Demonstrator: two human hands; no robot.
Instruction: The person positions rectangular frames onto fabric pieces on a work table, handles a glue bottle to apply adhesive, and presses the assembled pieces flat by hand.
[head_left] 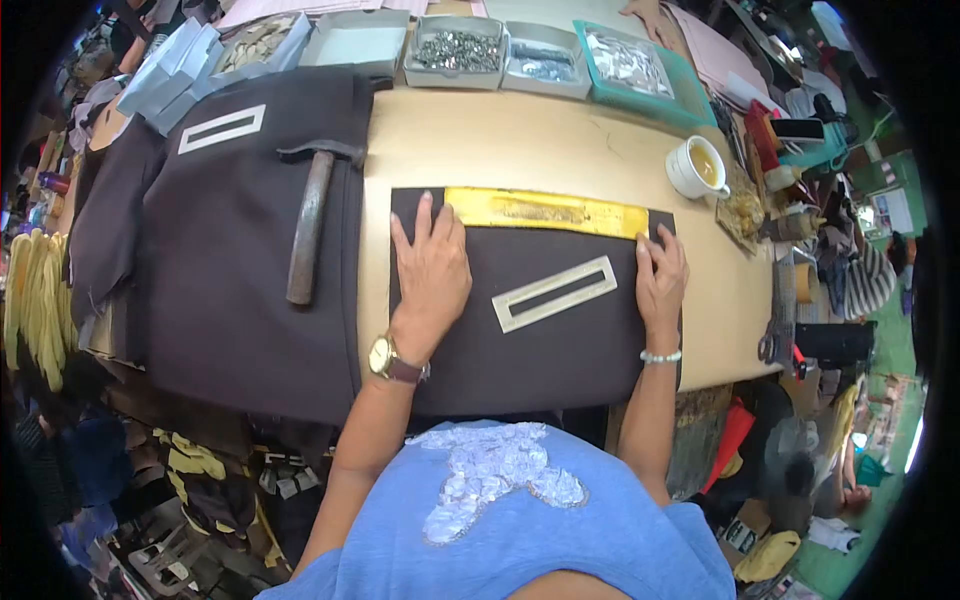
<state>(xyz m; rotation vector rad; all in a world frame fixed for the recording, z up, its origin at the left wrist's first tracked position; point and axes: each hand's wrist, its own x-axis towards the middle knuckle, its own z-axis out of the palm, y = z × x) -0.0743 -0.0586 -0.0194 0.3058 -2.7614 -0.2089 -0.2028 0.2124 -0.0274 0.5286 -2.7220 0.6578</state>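
A dark brown fabric panel (560, 360) lies flat in front of me on the tan tabletop. Along its top edge runs a yellow strip (545, 210), scuffed in the middle. My left hand (432, 265) rests on the panel with fingers spread, its fingertips by the strip's left end. At the strip's right end, my right hand (662, 275) lies with extended fingers, fingertips touching the corner. Between the hands sits a pale rectangular frame (555, 294) with a long slot, tilted on the fabric.
To the left, a hammer (316, 220) and a second slotted frame (222, 129) lie on more dark fabric (240, 270). Boxes of metal pieces (456, 52) and a teal basket (640, 70) line the back. A white cup (697, 167) stands at right. Another person's hand (652, 18) shows beyond.
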